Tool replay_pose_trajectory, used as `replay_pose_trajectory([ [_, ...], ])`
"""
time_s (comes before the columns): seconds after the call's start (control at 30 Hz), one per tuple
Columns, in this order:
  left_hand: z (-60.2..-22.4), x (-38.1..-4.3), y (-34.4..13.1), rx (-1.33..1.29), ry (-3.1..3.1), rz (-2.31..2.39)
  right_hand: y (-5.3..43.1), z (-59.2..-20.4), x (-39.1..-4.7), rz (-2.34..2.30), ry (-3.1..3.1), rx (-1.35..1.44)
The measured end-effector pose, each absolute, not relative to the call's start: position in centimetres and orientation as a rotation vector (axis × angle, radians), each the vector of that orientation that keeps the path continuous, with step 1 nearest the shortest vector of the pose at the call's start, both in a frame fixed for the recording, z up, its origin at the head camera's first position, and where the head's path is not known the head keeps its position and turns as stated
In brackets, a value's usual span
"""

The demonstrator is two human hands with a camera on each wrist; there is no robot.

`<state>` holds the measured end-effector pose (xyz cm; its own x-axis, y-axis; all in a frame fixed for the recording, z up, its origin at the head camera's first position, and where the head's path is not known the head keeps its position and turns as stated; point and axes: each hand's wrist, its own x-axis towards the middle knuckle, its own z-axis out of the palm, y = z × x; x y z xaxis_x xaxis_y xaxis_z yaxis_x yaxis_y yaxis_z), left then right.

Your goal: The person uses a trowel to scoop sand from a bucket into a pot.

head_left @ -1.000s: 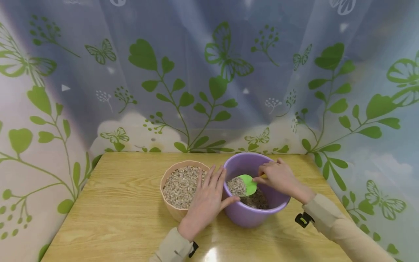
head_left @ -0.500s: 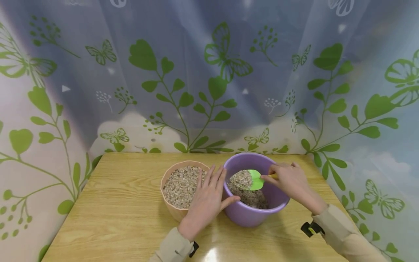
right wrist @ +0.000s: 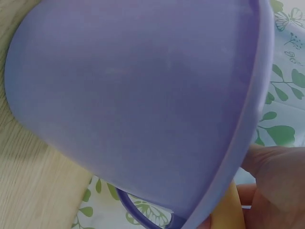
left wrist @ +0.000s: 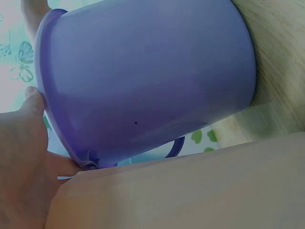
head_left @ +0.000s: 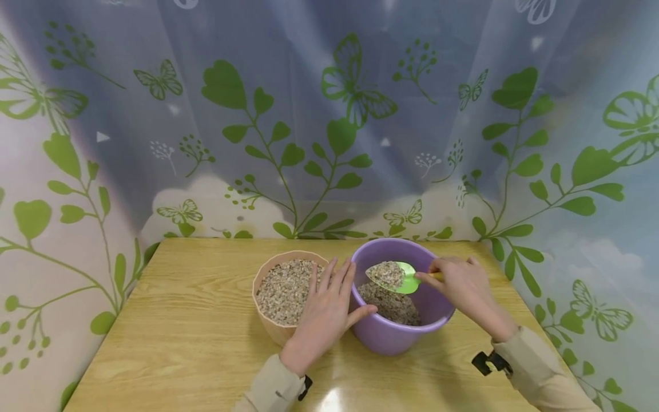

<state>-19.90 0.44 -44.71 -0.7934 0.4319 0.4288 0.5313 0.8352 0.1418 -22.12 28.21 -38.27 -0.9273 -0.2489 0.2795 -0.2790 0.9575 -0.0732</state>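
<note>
In the head view, a green hand trowel [head_left: 410, 281] with a yellow handle carries a heap of pale, mottled grit [head_left: 387, 273] over the mouth of a purple bucket [head_left: 441, 324]. My right hand [head_left: 463, 289] grips its handle at the bucket's right side. More of the loose grit lies in the bucket's bottom. My left hand [head_left: 321, 317] spreads straight fingers across the right rim of a peach planter [head_left: 256, 297], thumb at the bucket's rim. Speckled grit [head_left: 288, 292] fills that planter nearly to its edge. The left wrist view shows the bucket wall [left wrist: 143, 71] with the left thumb [left wrist: 33, 100] against its rim.
Both containers stand side by side on a wood-grain table [head_left: 175, 320]. Behind and at both sides hangs a curtain [head_left: 288, 103] printed with green leaves and butterflies. A purple loop handle [right wrist: 138, 210] shows on the bucket in the right wrist view.
My right hand has drawn the loaded trowel to the right and slightly back over the bucket, and the scoop looks more level. My left hand stays where it was.
</note>
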Motion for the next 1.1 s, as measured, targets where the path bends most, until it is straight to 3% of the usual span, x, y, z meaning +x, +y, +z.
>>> replay_pose_trajectory([
  [0.33,-43.8,-20.1,-1.9,-0.673,-2.697,-0.442,28.3,-37.4,-21.9,0.188,-2.863,0.364],
  [1.1,-46.1,-18.7,-15.3,-0.367,-2.742,-0.610,27.2,-34.8,-22.0,0.154,-2.828,0.383],
])
